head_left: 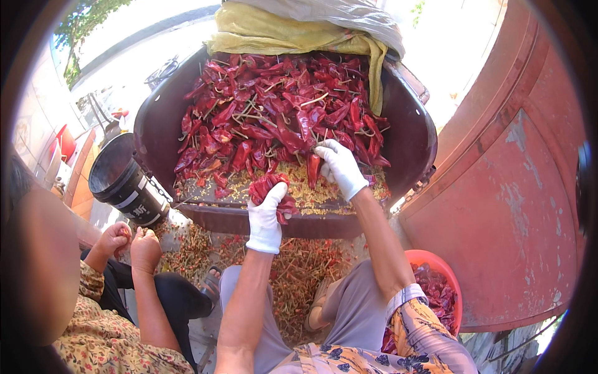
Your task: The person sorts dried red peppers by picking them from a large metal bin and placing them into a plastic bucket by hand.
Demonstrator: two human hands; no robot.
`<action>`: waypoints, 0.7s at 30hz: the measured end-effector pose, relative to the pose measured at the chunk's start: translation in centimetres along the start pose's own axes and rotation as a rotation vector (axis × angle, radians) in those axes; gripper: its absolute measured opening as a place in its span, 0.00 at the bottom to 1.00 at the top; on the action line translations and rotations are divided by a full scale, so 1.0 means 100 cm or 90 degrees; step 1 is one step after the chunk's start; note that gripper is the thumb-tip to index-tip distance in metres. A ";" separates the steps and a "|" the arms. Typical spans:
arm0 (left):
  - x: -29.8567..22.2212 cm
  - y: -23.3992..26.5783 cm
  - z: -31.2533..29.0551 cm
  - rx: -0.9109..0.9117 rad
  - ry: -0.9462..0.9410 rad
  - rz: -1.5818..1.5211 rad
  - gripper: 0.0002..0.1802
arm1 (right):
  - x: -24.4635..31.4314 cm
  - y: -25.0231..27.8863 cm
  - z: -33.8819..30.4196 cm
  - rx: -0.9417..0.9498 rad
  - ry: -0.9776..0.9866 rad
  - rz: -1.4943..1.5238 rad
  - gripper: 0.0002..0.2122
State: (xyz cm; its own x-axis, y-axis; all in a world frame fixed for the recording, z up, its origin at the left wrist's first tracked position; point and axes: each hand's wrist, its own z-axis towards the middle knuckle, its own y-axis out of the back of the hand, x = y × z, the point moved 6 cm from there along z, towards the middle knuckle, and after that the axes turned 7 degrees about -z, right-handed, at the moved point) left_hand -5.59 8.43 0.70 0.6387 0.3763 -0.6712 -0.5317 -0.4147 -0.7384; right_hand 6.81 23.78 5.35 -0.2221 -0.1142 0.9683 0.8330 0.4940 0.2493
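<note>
Head view: gloved hands sort dried red chillies in a dark basin (411, 134).
Left hand (266, 215) clutches a wrinkled chilli bunch (269, 187); right hand (339, 167) pinches one chilli (313, 169), hanging lengthwise, tip down.

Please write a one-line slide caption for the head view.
White-gloved left hand holds dried red chillies; right hand picks one from the dark metal tub.

Left hand (265, 218) grips a bunch of dried chillies (272, 190); right hand (339, 167) pinches one chilli (313, 168) above the dark basin (411, 143).
</note>
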 end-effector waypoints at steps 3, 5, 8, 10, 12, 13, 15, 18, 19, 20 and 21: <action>0.000 -0.008 0.000 0.049 0.001 0.014 0.18 | 0.004 0.001 -0.006 -0.043 0.029 0.022 0.07; 0.006 -0.015 -0.001 0.058 0.006 0.050 0.20 | 0.008 -0.001 -0.006 -0.070 0.086 0.021 0.05; 0.013 -0.023 0.000 0.069 -0.019 0.143 0.15 | 0.011 -0.016 -0.014 -0.129 0.148 -0.051 0.07; 0.013 -0.028 0.003 0.046 -0.101 0.222 0.12 | 0.013 -0.026 -0.016 -0.155 0.247 -0.120 0.10; 0.015 -0.026 0.001 0.003 -0.034 0.113 0.10 | 0.016 -0.031 -0.022 -0.162 0.256 -0.129 0.09; 0.015 -0.020 0.004 -0.005 -0.032 0.103 0.11 | 0.020 -0.032 -0.026 -0.148 0.253 -0.123 0.08; 0.011 -0.017 0.007 -0.012 -0.065 0.092 0.10 | 0.028 -0.033 -0.037 -0.120 0.244 -0.111 0.08; 0.012 -0.017 0.010 -0.017 -0.077 0.102 0.10 | 0.029 -0.033 -0.031 -0.096 0.297 -0.182 0.07; 0.010 -0.020 0.008 -0.005 -0.061 0.110 0.12 | 0.027 -0.032 -0.029 -0.089 0.315 -0.189 0.07; 0.013 -0.018 0.010 0.009 -0.031 0.123 0.12 | 0.027 -0.031 -0.031 -0.095 0.332 -0.211 0.07; 0.014 -0.014 0.012 0.021 -0.002 0.137 0.13 | 0.028 -0.033 -0.033 -0.099 0.350 -0.231 0.07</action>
State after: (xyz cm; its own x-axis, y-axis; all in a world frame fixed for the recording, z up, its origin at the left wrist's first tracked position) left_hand -4.64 10.54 0.69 0.5063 0.2851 -0.8139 -0.6740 -0.4579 -0.5797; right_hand 5.12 19.00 7.34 -0.2455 -0.6923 0.6785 0.8262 0.2167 0.5200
